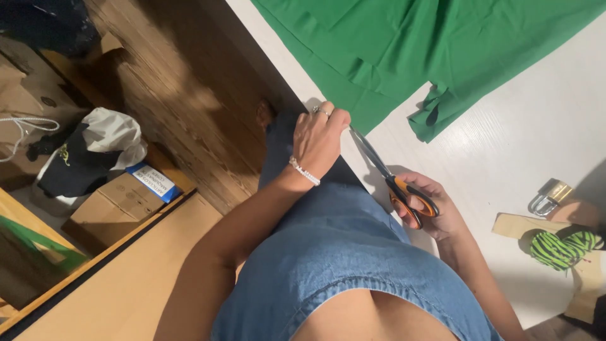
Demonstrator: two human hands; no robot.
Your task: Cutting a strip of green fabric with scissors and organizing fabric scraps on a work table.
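Head view looks down on orange-handled scissors (394,180) lying along the white table's (524,145) near edge, blades pointing toward green fabric (404,44) spread across the far side. Right hand (429,208) has fingers curled through the handles. Left hand (319,142), wearing 1 ring and a beaded bracelet, is closed at the blade tips by the fabric's edge. A brass padlock (550,196) and green-striped cord (562,246) on cardboard lie well apart to the right.

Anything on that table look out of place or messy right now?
One thing: the green fabric has a ragged, crumpled flap hanging off its lower edge near the scissors, which the right hand holds. The padlock and the rest look undisturbed.
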